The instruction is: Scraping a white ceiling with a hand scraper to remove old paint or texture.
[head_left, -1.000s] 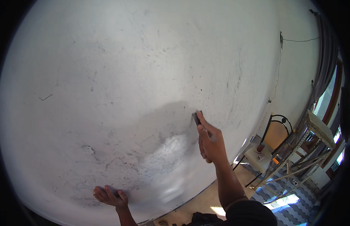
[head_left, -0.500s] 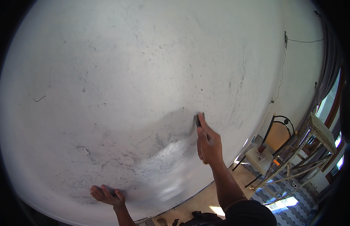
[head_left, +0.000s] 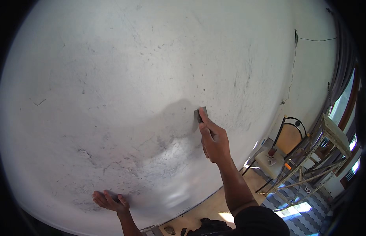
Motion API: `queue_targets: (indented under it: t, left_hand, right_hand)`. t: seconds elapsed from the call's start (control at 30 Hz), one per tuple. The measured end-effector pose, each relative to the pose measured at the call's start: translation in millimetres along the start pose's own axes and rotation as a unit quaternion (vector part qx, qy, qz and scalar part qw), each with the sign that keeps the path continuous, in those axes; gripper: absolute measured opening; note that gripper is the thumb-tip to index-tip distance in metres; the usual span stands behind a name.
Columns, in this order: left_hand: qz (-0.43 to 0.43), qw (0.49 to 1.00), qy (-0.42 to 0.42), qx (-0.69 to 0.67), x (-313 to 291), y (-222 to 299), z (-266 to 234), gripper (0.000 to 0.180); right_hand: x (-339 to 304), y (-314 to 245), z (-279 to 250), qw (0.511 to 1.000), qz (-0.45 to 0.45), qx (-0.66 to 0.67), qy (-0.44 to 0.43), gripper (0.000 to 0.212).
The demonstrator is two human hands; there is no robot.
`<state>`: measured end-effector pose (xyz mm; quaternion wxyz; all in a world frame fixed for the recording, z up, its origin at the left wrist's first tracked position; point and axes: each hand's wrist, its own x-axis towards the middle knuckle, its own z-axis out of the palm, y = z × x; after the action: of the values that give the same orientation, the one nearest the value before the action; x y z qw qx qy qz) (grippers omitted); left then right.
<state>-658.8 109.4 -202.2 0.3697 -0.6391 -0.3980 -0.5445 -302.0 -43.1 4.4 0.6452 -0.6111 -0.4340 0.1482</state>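
While the left hand (head_left: 110,201) is lying flat and open on the wall (head_left: 124,78), the right hand (head_left: 214,139) is pinching a small dark block (head_left: 200,114) at its fingertips, upright against the plaster, above a scuffed patch (head_left: 124,165).

Bare forearms, bare hands (head_left: 214,137) — black short sleeve

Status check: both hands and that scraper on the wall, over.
Right hand gripping small dark scraper, blade against white wall. Left hand flat on wall, low. Wall scuffed and cracked around the hands; nothing blocking. Metal rack stands off right.
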Motion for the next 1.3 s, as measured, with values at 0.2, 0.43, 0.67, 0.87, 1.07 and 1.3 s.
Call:
queue_targets:
  t: [0.2,0.43,0.67,0.87,1.07,1.3]
  left_hand:
    - [-0.005,1.000,-0.006,0.005,-4,3,3,0.057]
    - [0.003,1.000,0.004,0.016,2,-1,0,0.059]
    - [0.009,1.000,-0.005,0.010,-3,-1,0,0.061]
    - [0.005,1.000,-0.021,0.003,14,13,-5,0.060]
    - [0.041,0.998,-0.033,-0.024,65,36,-3,0.059]
    - [0.017,1.000,0.005,-0.005,64,48,4,0.059]
  right_hand:
    - [-14,24,0,0.999,0.051,0.017,-0.008,0.044]
    - [-11,34,-1,0.998,0.032,0.048,-0.040,0.043]
    - [24,37,-16,0.966,-0.235,-0.093,0.049,0.049]
    - [28,43,-14,0.957,-0.263,-0.109,0.062,0.046]
    - [38,-11,-24,0.962,-0.240,-0.118,0.059,0.044]
    - [43,-18,-31,0.955,-0.260,-0.122,0.073,0.049]
